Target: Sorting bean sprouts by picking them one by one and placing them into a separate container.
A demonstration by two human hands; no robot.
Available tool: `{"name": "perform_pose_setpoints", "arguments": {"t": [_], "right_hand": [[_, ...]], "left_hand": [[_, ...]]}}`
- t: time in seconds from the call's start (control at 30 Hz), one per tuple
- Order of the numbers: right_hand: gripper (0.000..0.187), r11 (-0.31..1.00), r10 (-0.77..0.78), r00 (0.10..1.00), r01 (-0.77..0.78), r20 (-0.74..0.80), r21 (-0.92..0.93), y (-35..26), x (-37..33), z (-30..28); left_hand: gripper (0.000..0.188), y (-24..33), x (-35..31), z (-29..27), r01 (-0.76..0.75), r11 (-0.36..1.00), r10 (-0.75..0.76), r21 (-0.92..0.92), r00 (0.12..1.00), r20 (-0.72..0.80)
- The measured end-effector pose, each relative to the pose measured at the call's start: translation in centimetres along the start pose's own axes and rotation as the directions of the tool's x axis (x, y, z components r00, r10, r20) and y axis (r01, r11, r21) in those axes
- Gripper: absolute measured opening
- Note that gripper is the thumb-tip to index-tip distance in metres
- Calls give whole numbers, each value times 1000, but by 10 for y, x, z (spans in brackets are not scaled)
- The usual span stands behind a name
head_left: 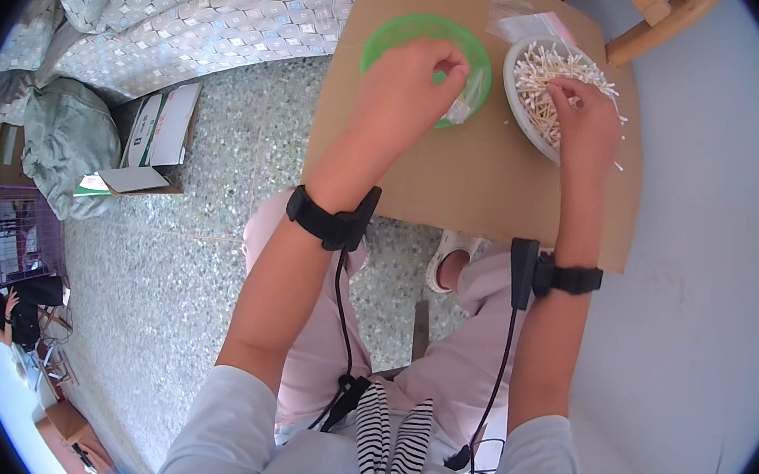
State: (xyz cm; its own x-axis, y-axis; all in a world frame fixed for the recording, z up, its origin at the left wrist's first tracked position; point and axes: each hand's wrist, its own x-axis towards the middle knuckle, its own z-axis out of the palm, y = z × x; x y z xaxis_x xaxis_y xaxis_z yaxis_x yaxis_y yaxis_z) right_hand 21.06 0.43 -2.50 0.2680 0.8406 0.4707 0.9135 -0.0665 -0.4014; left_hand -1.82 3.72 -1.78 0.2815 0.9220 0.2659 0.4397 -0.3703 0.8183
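Note:
A white bowl (pixel 515 93) heaped with cotton swabs (pixel 539 67) stands on the right of a cardboard-topped table. My right hand (pixel 587 120) reaches over it, thumb and forefinger pinched on cotton swabs at the top of the heap; exactly how many cannot be made out. Over a green plastic basket (pixel 390 28) to the left, my left hand (pixel 410 85) is held with curled fingers, thumb close to the forefinger. Whatever it may pinch is too small to see. Clear plastic bags (pixel 474 91) lie in the basket, partly hidden by this hand.
The brown cardboard (pixel 458 185) covers the tabletop. Behind the bowl lies a clear zip bag (pixel 541 26). A few stray swabs rest by the bowl's right rim, near the wall (pixel 701 222). An opened carton (pixel 161 129) sits on the floor; another person (pixel 7 311) is far left.

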Motion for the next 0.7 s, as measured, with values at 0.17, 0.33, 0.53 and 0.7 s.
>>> {"name": "perform_pose_setpoints", "arguments": {"t": [0.17,0.33,0.53,0.7], "right_hand": [[16,964,134,991,-136,21,228,-12,-14,-25],[14,918,38,999,-28,-19,395,-44,-18,-39],[14,837,-54,998,28,32,547,-69,-18,-33],[15,759,-47,999,41,-8,650,-72,-22,-23]], "left_hand": [[25,7,-1,3,-169,986,169,0,982,-82],[22,19,-1,12,-408,913,406,4,905,-125],[21,17,0,8,-294,955,291,30,952,93],[21,18,1,13,-314,933,326,-177,945,38]]}}
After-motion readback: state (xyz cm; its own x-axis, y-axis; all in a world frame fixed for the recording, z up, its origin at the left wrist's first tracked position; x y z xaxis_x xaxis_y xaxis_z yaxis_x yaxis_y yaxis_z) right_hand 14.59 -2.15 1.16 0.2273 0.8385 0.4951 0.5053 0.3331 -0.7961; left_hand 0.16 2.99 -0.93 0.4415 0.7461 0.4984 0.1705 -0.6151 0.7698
